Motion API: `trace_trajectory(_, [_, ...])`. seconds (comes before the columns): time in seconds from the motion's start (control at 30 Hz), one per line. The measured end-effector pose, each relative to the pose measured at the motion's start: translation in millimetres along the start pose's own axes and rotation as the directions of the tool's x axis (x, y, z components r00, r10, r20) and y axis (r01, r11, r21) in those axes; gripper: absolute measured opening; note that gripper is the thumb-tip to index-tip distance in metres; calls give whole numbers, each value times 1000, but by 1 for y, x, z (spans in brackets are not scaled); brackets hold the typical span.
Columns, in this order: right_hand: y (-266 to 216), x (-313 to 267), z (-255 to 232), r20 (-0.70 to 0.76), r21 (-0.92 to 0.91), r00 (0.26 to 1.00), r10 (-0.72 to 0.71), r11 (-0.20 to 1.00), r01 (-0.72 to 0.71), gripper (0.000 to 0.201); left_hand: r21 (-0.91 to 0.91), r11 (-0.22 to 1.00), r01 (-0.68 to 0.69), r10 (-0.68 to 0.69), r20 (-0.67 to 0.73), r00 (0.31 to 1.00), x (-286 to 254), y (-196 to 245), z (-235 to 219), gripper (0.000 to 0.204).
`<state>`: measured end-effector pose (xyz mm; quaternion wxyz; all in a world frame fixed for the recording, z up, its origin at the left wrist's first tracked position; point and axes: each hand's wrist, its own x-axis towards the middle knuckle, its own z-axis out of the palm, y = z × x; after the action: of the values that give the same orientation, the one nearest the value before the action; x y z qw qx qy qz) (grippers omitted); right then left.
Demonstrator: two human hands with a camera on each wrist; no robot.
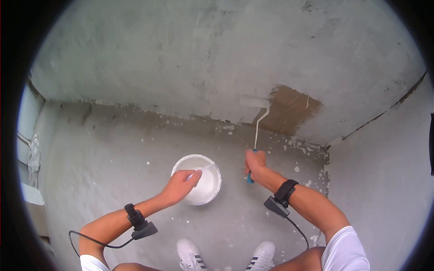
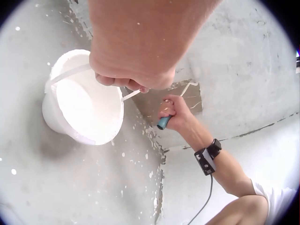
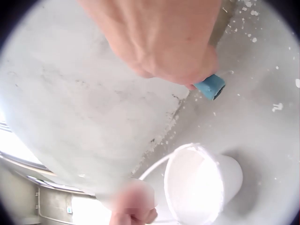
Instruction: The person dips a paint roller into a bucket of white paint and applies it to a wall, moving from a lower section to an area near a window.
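At nine o'clock, at the far left of the head view, clear plastic wrapping [image 1: 34,156] hangs beside the wall. A black wrist camera [image 1: 143,229] sits at seven o'clock, strapped to the forearm and trailing a cable. Further in, also at seven o'clock, the person's left hand [image 1: 180,186] is closed around the white carrying strap [image 1: 208,167] of a white bucket [image 1: 219,184]. The bucket's round mouth lies beneath and just beyond the hand, its interior white; whether its base touches the grey floor [image 1: 113,158] is hard to tell. A white shoe with dark stripes [image 1: 189,253] stands at six o'clock.

Across at four o'clock, the right hand [image 1: 257,163] grips a tool [image 1: 256,137] by its blue handle [image 1: 250,178], fingers wrapped about it. From the fist, a pale rod runs toward twelve o'clock, then bends toward one against the grey wall [image 1: 158,54]; its far end blends into the surface. A second striped shoe [image 1: 263,254] shows at five o'clock, along with another wrist camera [image 1: 275,207]. A brown patch [image 1: 291,110] marks the wall at two o'clock, above white spatters [image 1: 296,169] on the floor. A white sleeve [image 1: 346,250] fills four o'clock, near the edge.
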<state>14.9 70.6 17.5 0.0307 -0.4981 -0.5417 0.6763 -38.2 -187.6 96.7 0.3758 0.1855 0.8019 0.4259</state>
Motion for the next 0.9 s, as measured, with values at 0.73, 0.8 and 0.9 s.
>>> trace_trajectory(0.73, [-72, -7, 12, -151, 233, 939, -309, 912, 337, 32, 6, 999, 33, -33, 10, 999, 3, -1, -4, 44])
trace_trajectory(0.8, [-78, -9, -4, -218, 237, 928, -303, 906, 351, 33, 3, 999, 32, -32, 17, 999, 2, 1, -2, 45])
trace_trajectory(0.9, [-76, 9, -26, -233, 106, 921, -312, 933, 343, 31, 12, 1000, 22, -23, 9, 1000, 3, 2, 0, 47])
